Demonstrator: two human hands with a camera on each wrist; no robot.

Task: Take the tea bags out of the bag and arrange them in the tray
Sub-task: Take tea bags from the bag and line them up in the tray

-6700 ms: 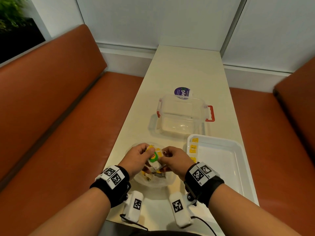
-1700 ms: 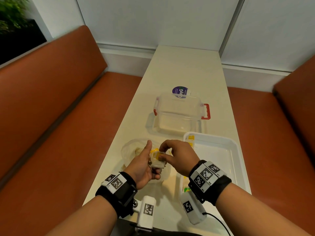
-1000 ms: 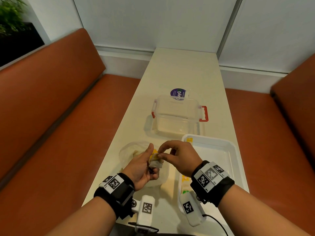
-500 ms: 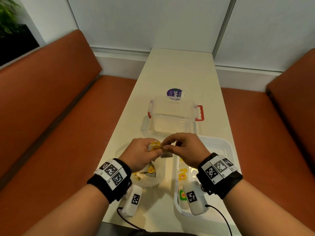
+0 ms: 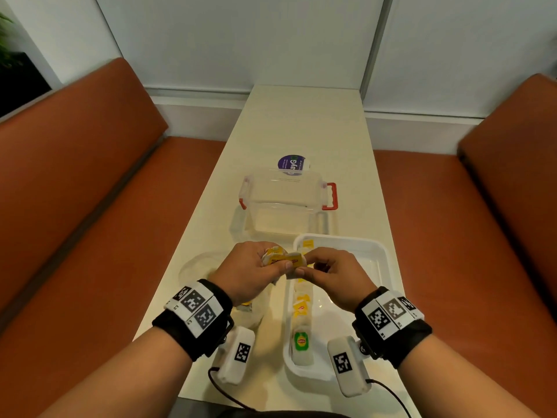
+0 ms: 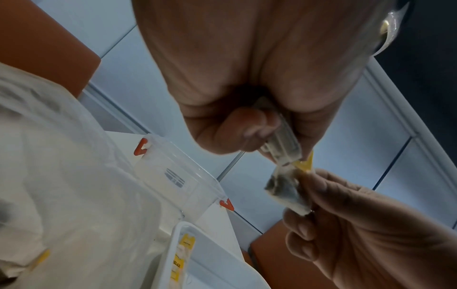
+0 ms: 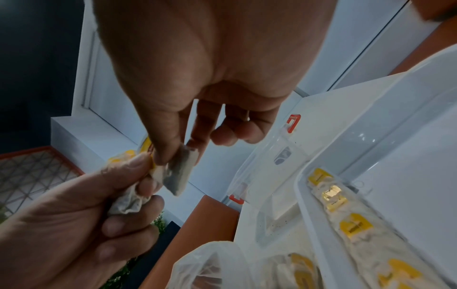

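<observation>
Since half a second ago the hands are seen in much the same place above the desk (image 5: 304, 137), between the plastic bag (image 5: 199, 267) and the white tray (image 5: 382, 260); a small clump of tea bags (image 5: 281, 257) is held in the left hand (image 5: 247, 273), its fingers curled round them. One tea bag (image 6: 287, 192) is pinched between thumb and forefinger of the right hand (image 5: 334, 274), its other fingers loosely bent. Compared with 1.7 seconds ago, the hands have been raised and brought nearer the tray's left rim, and the left palm, then turned upward, is now turned down over the clump.

A column of tea bags (image 5: 301, 309) with yellow tags is laid along the tray's left side, one with a green label (image 5: 302, 341) nearest the person. Beyond, a clear box (image 5: 283, 203) with red latches is set on the desk, with a purple round sticker (image 5: 291, 165) behind it.

Much of the plastic bag is hidden behind the left hand and wrist in the head view, and its contents cannot be counted. How many tea bags are gripped in the left hand cannot be told; perhaps two or three. The middle of the tray column is covered by the right hand. In the right wrist view the bag's mouth (image 7: 205, 260) is cut off at the lower edge.
</observation>
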